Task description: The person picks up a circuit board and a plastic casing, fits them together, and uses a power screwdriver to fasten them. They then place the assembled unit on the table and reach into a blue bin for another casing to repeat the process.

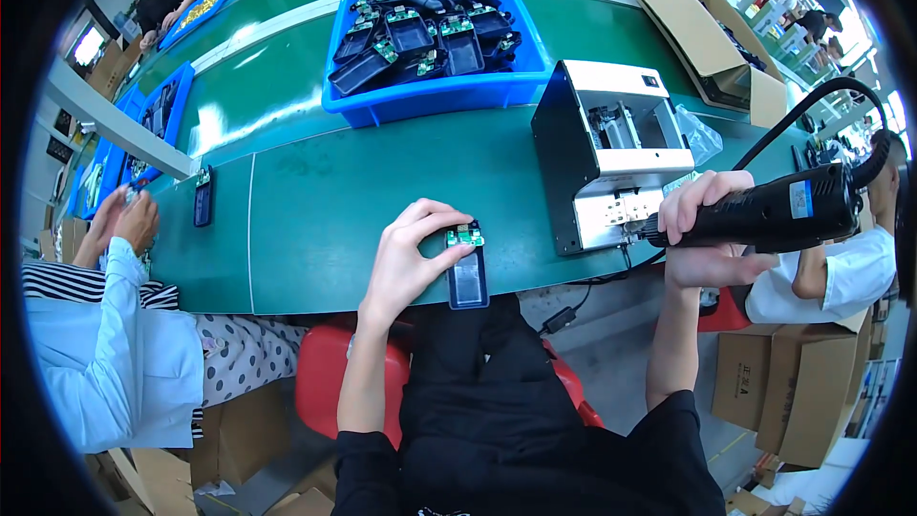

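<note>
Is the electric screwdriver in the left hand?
No, the right hand holds the electric screwdriver, while the left hand holds the black plastic casing.

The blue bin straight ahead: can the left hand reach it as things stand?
Probably yes: only green tabletop lies between the left hand and the blue bin, though that hand holds a dark casing.

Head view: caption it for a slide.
Left hand holds a case with a green board; right hand grips a corded tool by a machine; behind, a blue bin.
</note>
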Action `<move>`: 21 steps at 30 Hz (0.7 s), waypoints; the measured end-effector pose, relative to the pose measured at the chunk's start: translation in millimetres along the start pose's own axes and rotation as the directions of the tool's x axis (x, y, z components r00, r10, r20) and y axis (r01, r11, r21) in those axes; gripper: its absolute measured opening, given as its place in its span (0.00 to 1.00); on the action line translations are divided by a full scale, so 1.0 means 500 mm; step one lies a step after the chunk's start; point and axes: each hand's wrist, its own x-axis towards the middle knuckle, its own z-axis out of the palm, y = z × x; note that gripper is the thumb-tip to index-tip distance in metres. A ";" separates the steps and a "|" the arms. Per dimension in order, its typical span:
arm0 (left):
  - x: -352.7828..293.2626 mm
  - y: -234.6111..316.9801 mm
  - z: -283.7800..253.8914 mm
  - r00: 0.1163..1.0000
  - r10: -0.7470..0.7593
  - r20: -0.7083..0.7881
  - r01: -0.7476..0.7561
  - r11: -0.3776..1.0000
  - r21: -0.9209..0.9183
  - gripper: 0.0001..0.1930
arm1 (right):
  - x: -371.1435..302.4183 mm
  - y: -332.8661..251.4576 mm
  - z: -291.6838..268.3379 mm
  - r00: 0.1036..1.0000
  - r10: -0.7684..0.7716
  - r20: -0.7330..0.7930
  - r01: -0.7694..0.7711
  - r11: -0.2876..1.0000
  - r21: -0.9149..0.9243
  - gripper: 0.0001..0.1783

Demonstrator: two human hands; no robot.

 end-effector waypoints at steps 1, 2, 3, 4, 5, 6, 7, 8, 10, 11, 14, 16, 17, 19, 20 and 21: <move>0.000 0.000 0.004 1.000 -0.003 -0.002 0.003 1.000 -0.001 0.15 | -0.001 0.003 -0.001 1.000 0.003 0.003 -0.003 1.000 0.001 0.49; 0.000 -0.001 0.008 1.000 0.002 0.007 -0.002 1.000 -0.016 0.15 | -0.002 0.006 -0.003 1.000 0.007 0.000 -0.007 1.000 -0.004 0.49; 0.000 -0.002 0.012 1.000 0.008 0.016 -0.007 0.999 -0.032 0.15 | -0.004 0.009 -0.006 1.000 0.011 -0.002 -0.011 1.000 -0.008 0.49; -0.004 -0.003 0.015 1.000 0.009 0.023 -0.008 0.999 -0.045 0.14 | -0.007 0.012 -0.007 1.000 0.019 -0.002 -0.019 1.000 -0.009 0.49; -0.006 -0.001 0.020 1.000 0.002 0.019 -0.001 0.999 -0.044 0.14 | -0.013 0.014 -0.008 1.000 0.024 0.002 -0.024 1.000 -0.005 0.49; -0.006 0.001 0.027 1.000 0.016 0.016 -0.015 0.998 -0.055 0.14 | -0.021 0.015 -0.009 0.998 0.061 -0.013 -0.061 0.998 -0.019 0.48; -0.007 0.002 0.033 0.999 0.030 0.012 -0.029 0.997 -0.067 0.14 | -0.030 0.016 -0.009 0.995 0.096 -0.028 -0.097 0.995 -0.033 0.48; -0.009 0.003 0.037 0.999 0.045 0.008 -0.044 0.996 -0.080 0.14 | -0.036 0.016 -0.010 0.990 0.131 -0.044 -0.133 0.990 -0.048 0.48; -0.011 0.007 0.044 0.999 0.049 0.007 -0.049 0.997 -0.065 0.14 | -0.036 0.001 -0.016 0.998 0.064 -0.030 -0.065 0.997 -0.040 0.48; -0.012 0.009 0.047 0.998 0.057 0.008 -0.057 0.997 -0.047 0.14 | -0.034 -0.009 -0.018 1.000 -0.007 -0.019 0.006 1.000 -0.030 0.47; -0.013 0.007 0.051 0.997 0.081 0.011 -0.081 0.997 -0.006 0.14 | -0.016 -0.013 -0.011 0.995 -0.100 -0.004 0.100 0.995 -0.022 0.47; -0.011 0.004 0.053 0.993 0.114 0.012 -0.115 0.992 0.051 0.14 | 0.000 -0.006 -0.001 0.989 -0.150 0.007 0.150 0.989 -0.017 0.46; -0.010 0.005 0.058 0.993 0.119 0.014 -0.119 0.992 0.047 0.14 | 0.000 -0.004 0.001 0.988 -0.153 0.006 0.153 0.988 -0.023 0.46; -0.016 0.007 0.068 0.995 0.096 -0.007 -0.096 0.994 0.052 0.14 | -0.004 0.002 0.005 0.998 -0.064 -0.013 0.063 0.997 -0.043 0.46; -0.020 0.009 0.072 0.996 0.082 -0.020 -0.080 0.995 0.055 0.14 | -0.007 0.006 0.005 1.000 -0.016 -0.022 0.015 0.999 -0.050 0.46; -0.021 0.009 0.074 0.997 0.079 -0.021 -0.077 0.996 0.053 0.14 | -0.012 0.012 0.002 1.000 -0.013 -0.020 0.012 0.999 -0.051 0.46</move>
